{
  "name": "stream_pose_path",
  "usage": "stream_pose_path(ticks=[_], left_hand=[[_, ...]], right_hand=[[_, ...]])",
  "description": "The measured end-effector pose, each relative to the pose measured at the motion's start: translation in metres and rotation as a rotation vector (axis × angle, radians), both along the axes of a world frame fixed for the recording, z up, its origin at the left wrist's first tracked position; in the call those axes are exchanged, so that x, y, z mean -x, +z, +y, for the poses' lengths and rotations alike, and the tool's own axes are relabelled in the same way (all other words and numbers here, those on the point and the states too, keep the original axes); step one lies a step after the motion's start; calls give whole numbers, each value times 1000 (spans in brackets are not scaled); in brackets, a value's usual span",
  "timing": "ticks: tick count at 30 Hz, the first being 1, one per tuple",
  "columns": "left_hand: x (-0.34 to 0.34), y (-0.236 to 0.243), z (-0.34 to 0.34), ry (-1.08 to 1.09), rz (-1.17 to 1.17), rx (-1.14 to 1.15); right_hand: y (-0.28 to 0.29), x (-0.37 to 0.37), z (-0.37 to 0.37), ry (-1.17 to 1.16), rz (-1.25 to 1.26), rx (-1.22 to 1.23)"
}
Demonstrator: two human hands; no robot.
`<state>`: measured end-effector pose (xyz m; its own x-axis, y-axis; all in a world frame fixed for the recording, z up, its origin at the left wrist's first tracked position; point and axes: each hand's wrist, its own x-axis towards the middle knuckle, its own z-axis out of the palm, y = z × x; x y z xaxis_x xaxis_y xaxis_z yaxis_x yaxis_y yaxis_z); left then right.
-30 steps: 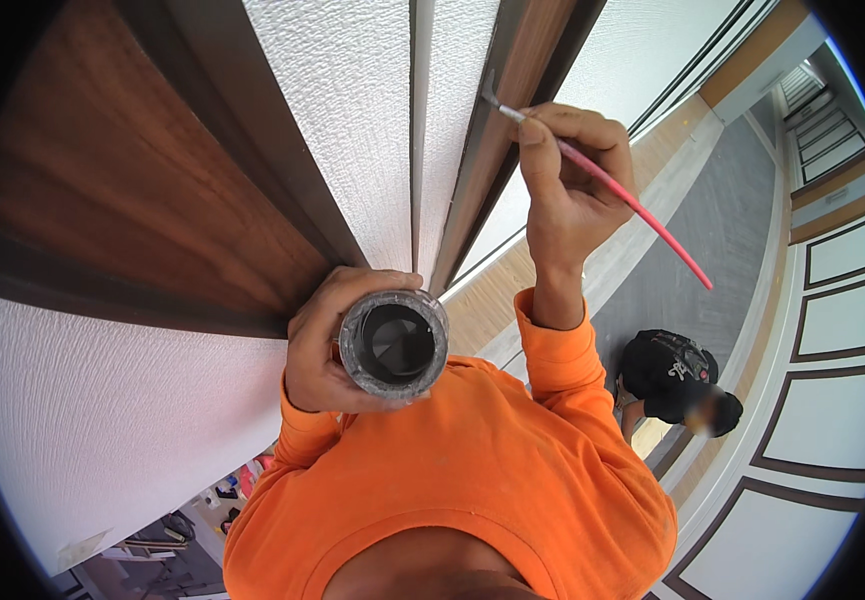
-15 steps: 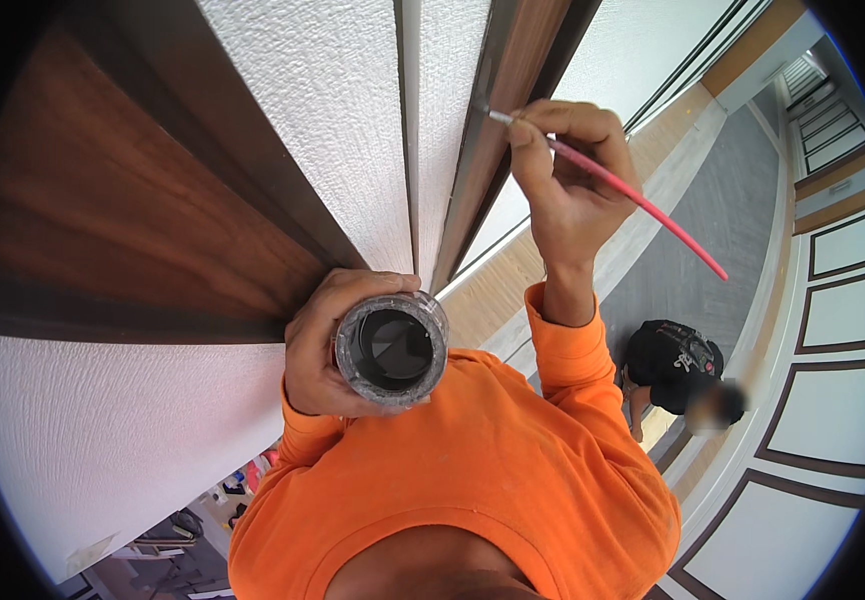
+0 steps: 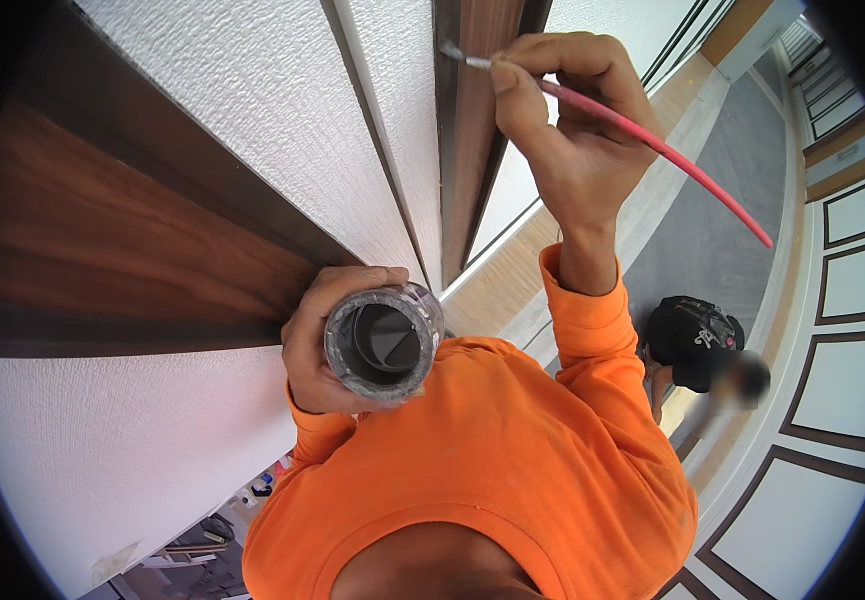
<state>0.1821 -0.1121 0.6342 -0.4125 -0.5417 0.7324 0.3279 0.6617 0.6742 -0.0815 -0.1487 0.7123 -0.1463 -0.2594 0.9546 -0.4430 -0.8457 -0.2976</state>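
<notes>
Right fingers (image 3: 564, 52) pinched the pink brush (image 3: 652, 140), its bristles beyond them by dark trim (image 3: 446, 150); left fingers (image 3: 362, 277) encircled the jar (image 3: 377, 390). We judged a slipping pinch could smear the adjacent white wall (image 3: 402, 90).

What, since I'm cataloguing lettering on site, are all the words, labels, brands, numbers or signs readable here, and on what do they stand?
None can be read.
White marking on the black shirt at the right: too small and blurred.
Purplish marking on the side of the round, grey-smeared container in the left hand: mostly hidden, too small.
Slim pink-handled paintbrush in the right hand: no lettering visible.
</notes>
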Motion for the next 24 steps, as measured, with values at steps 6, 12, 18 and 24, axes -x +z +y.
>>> stream_pose_path(ticks=[6, 12, 18, 24], left_hand=[[-2, 0, 0, -10, -21, 0], [-7, -6, 0, 7, -39, 15], [-7, -1, 3, -5, -57, -37], [-11, 0, 2, -21, -69, -34]], right_hand=[[18, -11, 10, -27, -59, 27], [14, -6, 6, -107, 14, 34], [25, -14, 10, -113, -76, 37], [-15, -17, 19, -150, -10, -126]])
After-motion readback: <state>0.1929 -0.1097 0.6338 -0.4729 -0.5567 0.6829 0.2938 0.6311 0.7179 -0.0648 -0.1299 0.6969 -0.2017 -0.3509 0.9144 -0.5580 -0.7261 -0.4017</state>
